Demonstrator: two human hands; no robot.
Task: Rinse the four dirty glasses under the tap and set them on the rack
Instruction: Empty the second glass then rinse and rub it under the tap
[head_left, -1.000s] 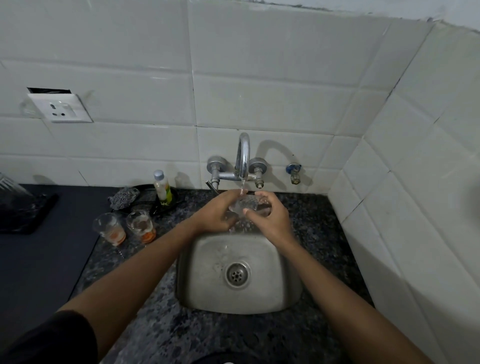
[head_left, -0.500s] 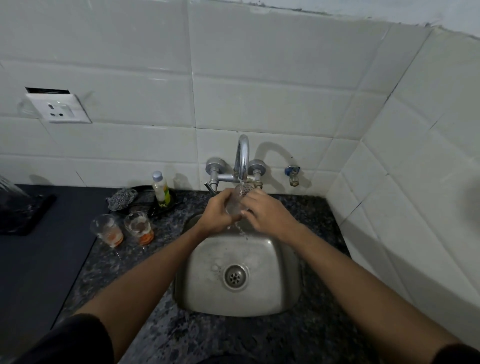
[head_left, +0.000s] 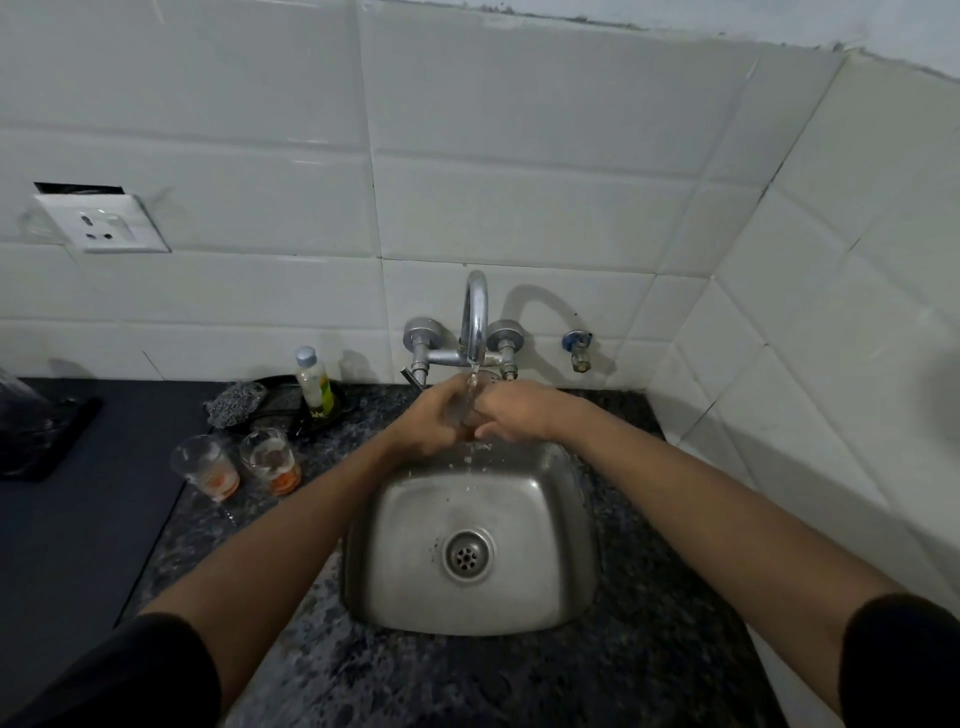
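Observation:
A clear glass (head_left: 466, 408) sits under the running tap (head_left: 475, 317), mostly hidden between my hands over the back of the steel sink (head_left: 519, 597). My left hand (head_left: 431, 421) grips it from the left and my right hand (head_left: 514, 410) wraps it from the right. Water falls into it and splashes into the basin. Two dirty glasses with orange residue stand on the counter to the left, one (head_left: 205, 465) beside the other (head_left: 271, 460). The dark rack (head_left: 47, 431) lies at the far left edge.
A small bottle (head_left: 313, 382) and a steel scrubber (head_left: 236, 402) sit on a dark dish behind the dirty glasses. A wall valve (head_left: 577, 349) is right of the tap. White tiled walls close in at the back and right. A socket (head_left: 101, 226) is on the left wall.
My hands closed more tightly round the glass and lifted it nearer the spout; the view shifted slightly downward.

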